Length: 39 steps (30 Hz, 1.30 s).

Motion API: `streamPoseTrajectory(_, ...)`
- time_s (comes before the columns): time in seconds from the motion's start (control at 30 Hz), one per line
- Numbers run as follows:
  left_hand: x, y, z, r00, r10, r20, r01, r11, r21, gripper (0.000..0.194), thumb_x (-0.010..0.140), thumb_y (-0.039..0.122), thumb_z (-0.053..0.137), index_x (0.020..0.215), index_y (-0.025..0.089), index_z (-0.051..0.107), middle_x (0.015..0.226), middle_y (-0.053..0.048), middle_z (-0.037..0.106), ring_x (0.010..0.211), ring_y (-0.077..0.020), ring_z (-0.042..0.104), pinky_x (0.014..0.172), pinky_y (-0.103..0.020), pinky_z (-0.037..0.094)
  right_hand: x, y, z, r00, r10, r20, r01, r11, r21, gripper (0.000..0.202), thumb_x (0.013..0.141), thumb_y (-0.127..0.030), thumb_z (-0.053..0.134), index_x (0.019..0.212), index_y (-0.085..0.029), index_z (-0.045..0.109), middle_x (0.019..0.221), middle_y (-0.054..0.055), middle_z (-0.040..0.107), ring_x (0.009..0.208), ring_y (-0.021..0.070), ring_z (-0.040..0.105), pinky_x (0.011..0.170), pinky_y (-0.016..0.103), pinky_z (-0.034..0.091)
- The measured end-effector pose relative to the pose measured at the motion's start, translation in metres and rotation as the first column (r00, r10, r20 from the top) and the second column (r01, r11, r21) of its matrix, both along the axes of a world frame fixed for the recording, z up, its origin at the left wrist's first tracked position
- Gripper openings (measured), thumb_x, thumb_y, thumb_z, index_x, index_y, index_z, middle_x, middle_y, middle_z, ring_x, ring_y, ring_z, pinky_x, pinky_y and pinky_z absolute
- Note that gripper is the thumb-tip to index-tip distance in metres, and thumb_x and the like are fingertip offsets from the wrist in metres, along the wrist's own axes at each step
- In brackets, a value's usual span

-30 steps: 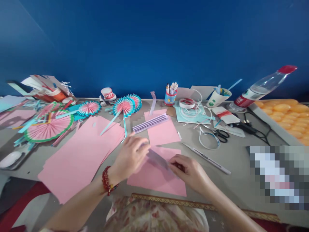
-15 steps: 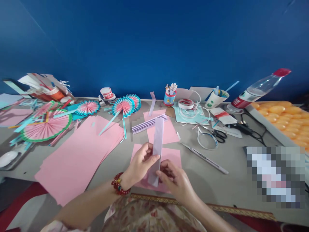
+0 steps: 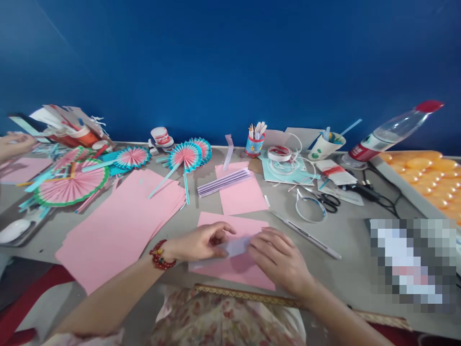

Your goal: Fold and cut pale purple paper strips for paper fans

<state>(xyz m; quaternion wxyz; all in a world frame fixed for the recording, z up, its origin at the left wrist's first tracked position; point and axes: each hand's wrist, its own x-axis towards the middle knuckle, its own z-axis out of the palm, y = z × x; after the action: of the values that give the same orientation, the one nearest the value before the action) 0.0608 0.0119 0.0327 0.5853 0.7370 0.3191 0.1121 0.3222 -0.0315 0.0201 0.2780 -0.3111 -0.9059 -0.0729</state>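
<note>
A lavender paper strip (image 3: 236, 246) lies sideways, low over a pink paper sheet (image 3: 248, 271). My left hand (image 3: 201, 242), with a red bead bracelet at the wrist, pinches the strip left of its middle, index finger raised. The fingers of my right hand (image 3: 279, 257) close over its right part, hiding that end. Behind them, a bundle of pleated lavender paper (image 3: 225, 182) rests across another pink sheet (image 3: 248, 199). A silver craft knife (image 3: 309, 238) lies to the right of my right hand.
Pink paper (image 3: 118, 226) is stacked at left, near pleated paper fans (image 3: 185, 156). Scissors (image 3: 329, 202), a tape roll (image 3: 279, 154), a pen holder (image 3: 254, 145) and a tilted bottle (image 3: 392, 134) stand or lie rightward. Another person's hand (image 3: 18, 142) shows at the left edge.
The lavender strip has turned from upright to sideways and come down toward the pink sheet. My right hand has moved onto its right part. Another person's hand has appeared at far left.
</note>
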Motion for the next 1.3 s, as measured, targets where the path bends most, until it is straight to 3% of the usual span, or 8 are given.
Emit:
streamPoseTrajectory(0.07,-0.001,-0.003,0.005,0.987,0.103,-0.123,-0.053,0.932,0.358,0.034,0.094,0.028,0.061,0.126,0.020,0.053,0.109,-0.005,0.062,0.101,-0.0199,0.058,0.089,-0.034,0.046,-0.004,-0.002,-0.006,0.999,-0.046,0.013,0.047,0.999,-0.005,0.023,0.096,-0.009,0.050,0.098,-0.021,0.069,0.097,0.003,0.073,0.097,0.0195,0.058,0.098,0.037,0.043)
streamPoseTrajectory(0.17,0.007,-0.016,0.007,0.945,0.189,-0.268,0.065,0.693,0.718,0.027,0.096,0.039,0.060,0.113,0.018,0.058,0.114,-0.009,0.060,0.109,-0.0266,0.053,0.096,-0.043,0.042,-0.009,-0.004,-0.014,0.994,-0.105,0.036,0.107,0.992,-0.071,0.022,0.098,-0.011,0.048,0.095,-0.019,0.068,0.091,0.005,0.071,0.091,0.0203,0.056,0.088,0.035,0.044)
streamPoseTrajectory(0.27,0.017,-0.032,-0.005,0.899,0.156,-0.408,0.276,0.522,0.807,0.017,0.097,0.033,0.058,0.102,0.017,0.060,0.099,-0.007,0.060,0.094,-0.0247,0.053,0.083,-0.040,0.044,-0.009,-0.006,-0.019,0.992,-0.115,0.053,0.122,0.982,-0.144,0.022,0.098,-0.013,0.046,0.092,-0.018,0.067,0.090,0.006,0.069,0.088,0.0211,0.056,0.083,0.036,0.043)
streamPoseTrajectory(0.4,0.018,-0.043,-0.025,0.894,0.203,-0.400,0.291,0.416,0.862,0.010,0.098,0.015,0.052,0.098,0.017,0.061,0.093,-0.005,0.058,0.085,-0.0216,0.051,0.076,-0.037,0.042,-0.008,-0.011,-0.018,0.996,-0.078,0.048,0.086,0.978,-0.190,0.021,0.099,-0.017,0.046,0.094,-0.019,0.067,0.092,0.007,0.068,0.090,0.0213,0.056,0.086,0.037,0.043)
streamPoseTrajectory(0.67,0.012,-0.047,-0.032,0.926,0.235,-0.294,0.202,0.348,0.915,0.019,0.100,0.015,0.048,0.090,0.018,0.063,0.091,-0.005,0.058,0.084,-0.0201,0.052,0.076,-0.036,0.043,-0.018,-0.015,-0.024,0.995,0.020,0.097,-0.002,0.982,-0.188,0.015,0.097,-0.017,0.051,0.096,-0.018,0.066,0.089,0.006,0.067,0.084,0.0201,0.055,0.084,0.035,0.044)
streamPoseTrajectory(0.8,0.008,-0.047,-0.031,0.933,0.260,-0.248,0.164,0.308,0.937,0.022,0.100,0.013,0.044,0.089,0.017,0.063,0.096,-0.007,0.060,0.087,-0.0210,0.052,0.079,-0.037,0.044,-0.017,-0.013,-0.027,0.994,-0.022,0.107,0.037,0.990,-0.139,0.014,0.095,-0.013,0.053,0.098,-0.018,0.066,0.089,0.006,0.067,0.084,0.0211,0.054,0.080,0.036,0.043)
streamPoseTrajectory(1.1,-0.003,-0.055,-0.039,0.904,0.286,-0.316,0.181,0.414,0.892,0.022,0.100,0.012,0.041,0.097,0.016,0.062,0.099,-0.009,0.061,0.089,-0.0214,0.054,0.080,-0.035,0.049,-0.017,-0.020,-0.029,0.984,-0.060,0.169,0.101,0.964,-0.245,0.018,0.090,-0.012,0.056,0.106,-0.016,0.066,0.095,0.008,0.066,0.087,0.0230,0.055,0.080,0.036,0.042)
streamPoseTrajectory(1.3,-0.001,-0.053,-0.038,0.878,0.290,-0.382,0.257,0.386,0.886,0.017,0.099,0.013,0.047,0.105,0.017,0.062,0.096,-0.007,0.061,0.086,-0.0210,0.055,0.075,-0.034,0.048,-0.031,-0.018,-0.029,0.981,-0.024,0.191,0.079,0.955,-0.287,0.020,0.088,-0.018,0.065,0.108,-0.017,0.065,0.095,0.007,0.067,0.086,0.0232,0.055,0.077,0.035,0.042)
